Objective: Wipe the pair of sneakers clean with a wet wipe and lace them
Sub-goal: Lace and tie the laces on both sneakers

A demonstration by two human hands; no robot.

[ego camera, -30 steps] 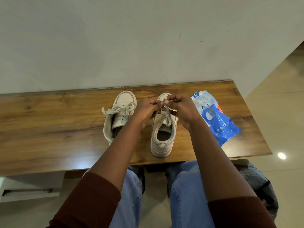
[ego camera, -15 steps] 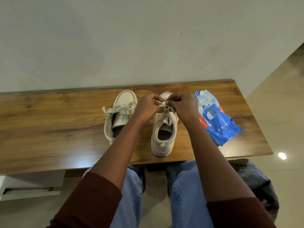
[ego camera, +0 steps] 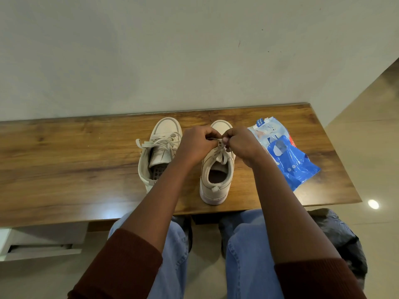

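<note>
Two off-white sneakers stand side by side on the wooden table (ego camera: pixel 64 160), toes toward the wall. The left sneaker (ego camera: pixel 158 156) has loose laces and its tongue folded back. Over the middle of the right sneaker (ego camera: pixel 216 178) both my hands meet. My left hand (ego camera: pixel 196 145) pinches one end of its lace (ego camera: pixel 222 155), and my right hand (ego camera: pixel 241 144) pinches the other end. The fingers hide the upper eyelets. A blue and white wet wipe pack (ego camera: pixel 285 154) lies flat to the right of the shoes.
A plain wall rises straight behind the table. The table's right end lies just past the wipe pack, with tiled floor beyond. A dark bag (ego camera: pixel 341 238) sits on the floor by my right knee. A white shelf (ego camera: pixel 38 244) shows under the table at left.
Both hands stayed over the right sneaker, shifting slightly as the fingers work the lace. The left sneaker and the wipe pack have not moved.
</note>
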